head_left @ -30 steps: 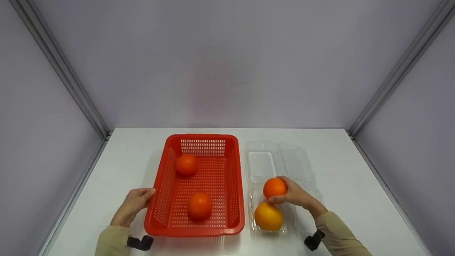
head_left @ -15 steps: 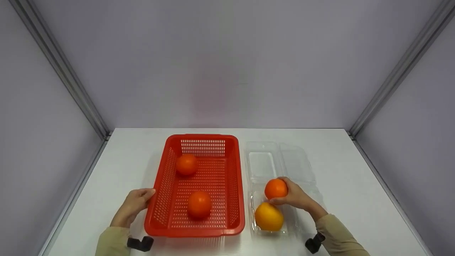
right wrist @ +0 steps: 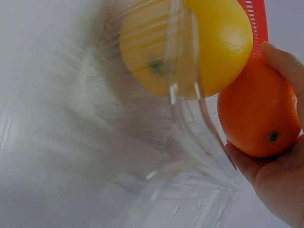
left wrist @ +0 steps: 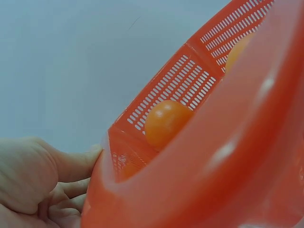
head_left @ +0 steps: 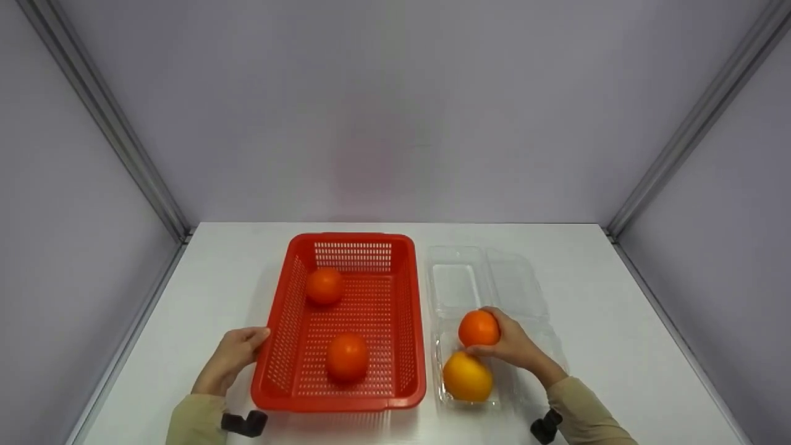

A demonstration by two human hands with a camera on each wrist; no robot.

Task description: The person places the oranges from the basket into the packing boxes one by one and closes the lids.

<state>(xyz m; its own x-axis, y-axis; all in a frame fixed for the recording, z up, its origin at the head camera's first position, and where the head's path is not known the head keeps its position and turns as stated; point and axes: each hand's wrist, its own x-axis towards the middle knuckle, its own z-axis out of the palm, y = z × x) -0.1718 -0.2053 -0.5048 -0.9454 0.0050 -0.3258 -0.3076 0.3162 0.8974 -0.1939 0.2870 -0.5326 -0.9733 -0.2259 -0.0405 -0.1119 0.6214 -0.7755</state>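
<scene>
My left hand (head_left: 232,355) pinches the left rim of a red plastic basket (head_left: 261,384), thumb on top and the other fingers curled below, as the left wrist view shows. Two oranges lie in that basket: one orange (head_left: 325,285) toward the back left, another orange (head_left: 347,357) nearer the front. With my right hand (head_left: 513,343) I grip a third orange (right wrist: 259,111) between thumb and fingers, over the near clear plastic box. Inside this clear box (head_left: 440,389) sits a larger yellow-orange fruit (head_left: 468,376), right beside the held orange. A green stem spot shows on the held orange.
Behind the near box stands another clear plastic box (head_left: 454,281), its lid (head_left: 516,281) folded out to the right. Everything rests on a white table (head_left: 612,321) with grey walls at the back and both sides.
My right hand and its orange have shifted only slightly over the near box. My left hand, the basket and the fruit in it stay where they were.
</scene>
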